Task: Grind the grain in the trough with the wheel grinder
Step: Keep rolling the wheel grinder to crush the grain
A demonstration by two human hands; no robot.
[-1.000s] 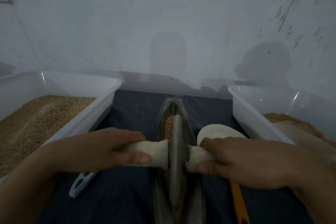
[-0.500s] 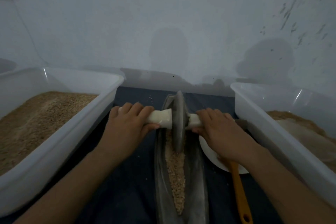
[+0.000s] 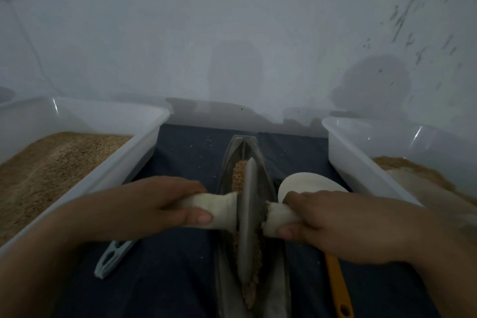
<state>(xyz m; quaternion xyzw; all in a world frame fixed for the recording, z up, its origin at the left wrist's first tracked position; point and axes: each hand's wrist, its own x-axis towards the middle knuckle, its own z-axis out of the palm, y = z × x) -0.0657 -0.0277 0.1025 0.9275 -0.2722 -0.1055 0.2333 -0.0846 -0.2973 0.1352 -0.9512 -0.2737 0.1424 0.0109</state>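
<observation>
**Wheel drawn back to the near half of the trough**

Nearest the camera, the two forearms come in low. The left hand (image 3: 144,208) is wrapped round the left stub of the pale handle (image 3: 219,210), thumb underneath; the right hand (image 3: 338,224) is curled round the right stub in the same way. Between them the wheel (image 3: 247,217) stands upright on its edge in the trough (image 3: 277,289). Half a second ago the wheel was up at the far end with the arms stretched out; now it sits back toward the person, much where it was a second ago. I take that as one full pass out and back, so the grinding is mid-cycle and not finished.

The grain (image 3: 238,174) still looks coarse, heaped ahead of the wheel and trailing along the groove behind it.

On the dark bench (image 3: 180,266), a grey-blue tool (image 3: 113,257) lies left of the trough, a yellow handle (image 3: 336,286) to the right, and a white plate (image 3: 307,183) just beyond the right hand. Further out, a left tub (image 3: 152,134) holds brown grain and a right tub (image 3: 356,162) holds paler, finer material against the wall.
</observation>
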